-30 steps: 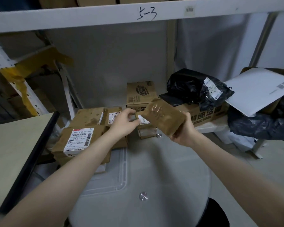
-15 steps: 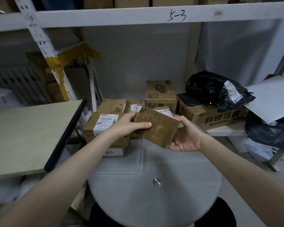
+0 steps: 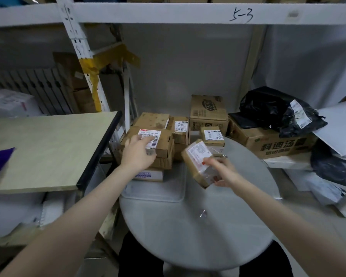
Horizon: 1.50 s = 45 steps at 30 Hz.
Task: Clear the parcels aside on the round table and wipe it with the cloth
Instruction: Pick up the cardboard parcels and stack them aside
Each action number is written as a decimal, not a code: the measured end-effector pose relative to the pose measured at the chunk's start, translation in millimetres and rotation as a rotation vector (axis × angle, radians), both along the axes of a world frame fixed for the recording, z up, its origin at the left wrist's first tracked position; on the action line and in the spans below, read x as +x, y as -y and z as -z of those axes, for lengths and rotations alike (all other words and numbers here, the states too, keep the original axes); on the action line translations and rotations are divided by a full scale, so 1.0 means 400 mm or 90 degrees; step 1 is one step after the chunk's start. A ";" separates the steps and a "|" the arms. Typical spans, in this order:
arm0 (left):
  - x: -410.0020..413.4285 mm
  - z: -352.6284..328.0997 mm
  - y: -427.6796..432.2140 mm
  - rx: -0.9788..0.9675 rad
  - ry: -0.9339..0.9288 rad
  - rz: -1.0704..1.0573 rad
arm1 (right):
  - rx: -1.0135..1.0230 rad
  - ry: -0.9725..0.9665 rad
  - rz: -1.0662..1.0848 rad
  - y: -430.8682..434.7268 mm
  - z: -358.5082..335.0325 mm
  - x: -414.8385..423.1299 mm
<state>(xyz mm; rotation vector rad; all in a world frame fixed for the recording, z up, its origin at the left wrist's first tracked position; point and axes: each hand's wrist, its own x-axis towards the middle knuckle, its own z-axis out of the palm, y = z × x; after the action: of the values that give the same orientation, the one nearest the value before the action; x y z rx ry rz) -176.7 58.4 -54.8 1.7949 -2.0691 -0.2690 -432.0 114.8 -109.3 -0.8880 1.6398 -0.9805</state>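
While right hand (image 3: 221,173) grips small parcel (image 3: 196,156), left hand (image 3: 137,154), open, touches labelled box (image 3: 165,143).

The light is dim, flat and cool grey, probably from overhead, leaving soft shadows below the shelf beam (image 3: 168,13). Motion blur smears the right hand (image 3: 223,173), the parcel (image 3: 196,156) it holds and the left hand (image 3: 138,155), so label print is unreadable. The wide lens bows straight lines near the edges, and the round table (image 3: 188,236) carries a faint sheen.
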 end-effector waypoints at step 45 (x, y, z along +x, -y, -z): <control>-0.079 -0.051 0.055 -0.042 0.040 0.055 | -0.184 -0.489 0.073 0.203 0.032 0.012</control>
<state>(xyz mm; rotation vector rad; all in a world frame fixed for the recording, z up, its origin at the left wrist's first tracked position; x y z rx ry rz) -208.4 36.4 -34.6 1.6990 -2.1760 -0.1671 -427.3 33.5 -122.2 -1.5079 2.2345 -1.0377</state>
